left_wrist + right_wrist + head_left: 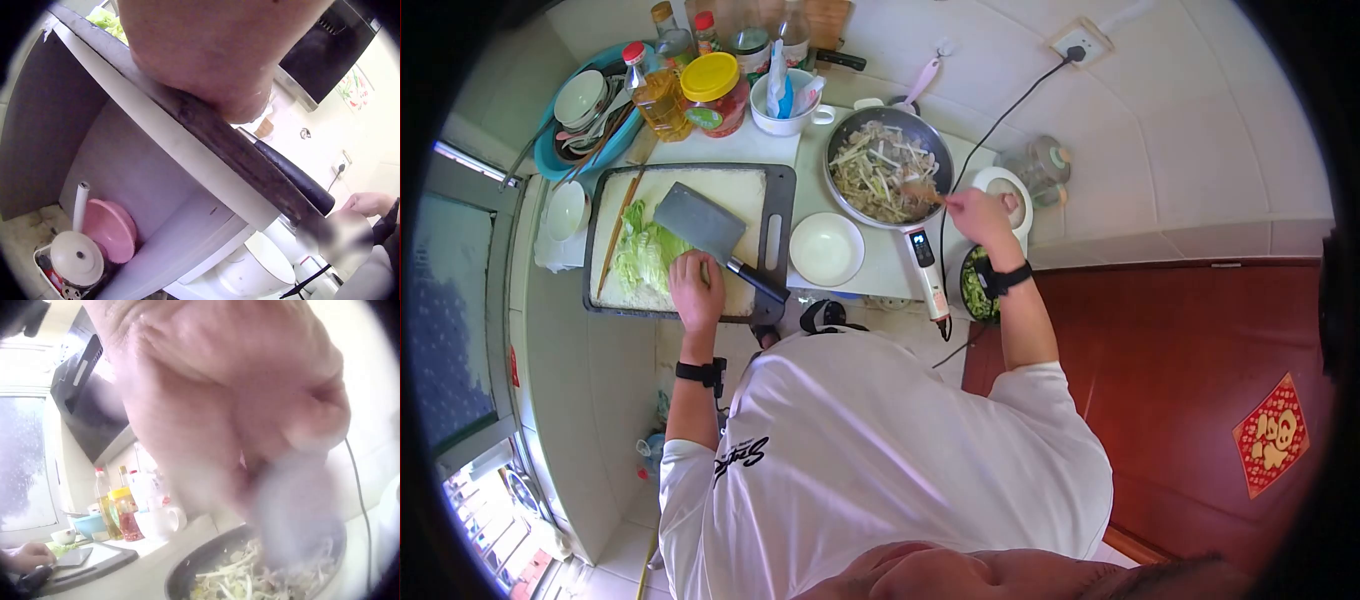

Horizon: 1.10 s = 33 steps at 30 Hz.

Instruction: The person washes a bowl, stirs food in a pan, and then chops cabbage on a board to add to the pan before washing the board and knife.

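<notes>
My right hand [980, 218] grips the brown handle of a spatula [922, 193] whose head is in the frying pan [834, 188]. Pale strips of food [878, 165] fill the pan; the right wrist view shows them below the hand. My left hand [697, 290] rests at the near edge of the cutting board [740, 185], its fingertips by a pile of shredded leafy greens [640, 250]. A cleaver [700, 218] lies flat on the board, its black handle just right of that hand. Chopsticks [618, 235] lie along the board's left side.
A white bowl [827, 249] sits between board and pan. Behind stand an oil bottle [662, 103], a yellow-lidded jar [715, 98], a white mug [778, 123] and a blue basin [550, 160] of dishes. A pot of chopped greens [978, 285] is below the right wrist; a black cord [1000, 125] hangs nearby.
</notes>
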Each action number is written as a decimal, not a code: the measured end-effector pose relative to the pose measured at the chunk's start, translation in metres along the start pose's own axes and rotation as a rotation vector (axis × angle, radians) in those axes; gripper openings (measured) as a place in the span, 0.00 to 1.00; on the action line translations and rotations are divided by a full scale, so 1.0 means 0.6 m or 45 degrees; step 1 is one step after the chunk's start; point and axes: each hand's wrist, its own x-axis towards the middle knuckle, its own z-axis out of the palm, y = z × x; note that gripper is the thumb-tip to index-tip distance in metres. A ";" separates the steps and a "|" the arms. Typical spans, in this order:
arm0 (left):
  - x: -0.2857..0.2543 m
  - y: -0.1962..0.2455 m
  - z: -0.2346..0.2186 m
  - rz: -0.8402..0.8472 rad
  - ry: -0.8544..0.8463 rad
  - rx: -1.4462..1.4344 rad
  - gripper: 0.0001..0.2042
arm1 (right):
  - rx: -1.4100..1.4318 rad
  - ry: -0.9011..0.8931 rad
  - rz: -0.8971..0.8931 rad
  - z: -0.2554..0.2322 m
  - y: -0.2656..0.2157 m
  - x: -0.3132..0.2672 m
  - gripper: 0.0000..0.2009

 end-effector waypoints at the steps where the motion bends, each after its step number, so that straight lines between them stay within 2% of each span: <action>1: 0.002 -0.001 0.001 -0.001 -0.002 0.010 0.04 | -0.002 0.002 -0.004 0.003 0.000 -0.003 0.11; 3: 0.004 0.001 -0.001 0.016 0.011 0.011 0.04 | -0.093 -0.259 -0.047 0.026 0.011 -0.009 0.13; 4: 0.004 0.003 -0.001 0.034 0.020 0.010 0.04 | -0.072 -0.112 -0.093 0.051 0.003 -0.001 0.13; 5: 0.003 0.003 0.001 0.040 0.017 0.007 0.04 | -0.070 -0.109 -0.087 0.066 0.001 0.010 0.13; 7: 0.002 -0.001 0.001 0.048 0.030 0.002 0.04 | 0.105 0.175 0.000 0.081 -0.019 0.036 0.11; 10: 0.003 0.002 0.000 0.033 0.004 0.022 0.04 | 0.073 0.305 -0.105 0.083 -0.048 0.079 0.10; 13: 0.002 0.000 0.003 0.061 0.023 0.000 0.04 | 0.035 0.323 -0.118 0.106 -0.088 0.097 0.10; 14: -0.001 -0.001 0.002 0.057 0.022 0.003 0.04 | -0.032 0.122 -0.081 0.108 -0.094 0.093 0.12; 17: 0.004 -0.002 0.002 0.034 0.023 -0.006 0.04 | -0.029 0.146 -0.133 0.113 -0.044 0.072 0.12; 19: 0.000 -0.003 0.002 0.032 0.013 0.000 0.04 | -0.043 0.122 -0.149 0.078 -0.027 0.057 0.12; 21: 0.002 -0.003 0.003 0.038 0.017 -0.002 0.04 | -0.101 0.097 -0.023 0.049 -0.024 0.036 0.12; 22: 0.001 -0.002 0.002 0.052 0.024 -0.003 0.04 | -0.054 0.110 -0.079 0.044 -0.015 0.029 0.12; 25: 0.002 0.000 0.001 0.041 0.026 -0.011 0.04 | -0.002 0.045 -0.093 0.073 -0.017 0.014 0.12; 29: 0.000 0.000 0.000 0.037 0.015 0.007 0.04 | 0.028 0.210 -0.088 0.048 -0.015 -0.003 0.12; 31: 0.002 0.003 0.001 0.054 0.037 0.011 0.04 | 0.062 0.316 -0.002 0.037 -0.029 -0.016 0.12; 33: 0.001 0.004 0.002 0.051 0.042 0.019 0.04 | 0.039 0.233 -0.004 0.057 -0.018 -0.025 0.11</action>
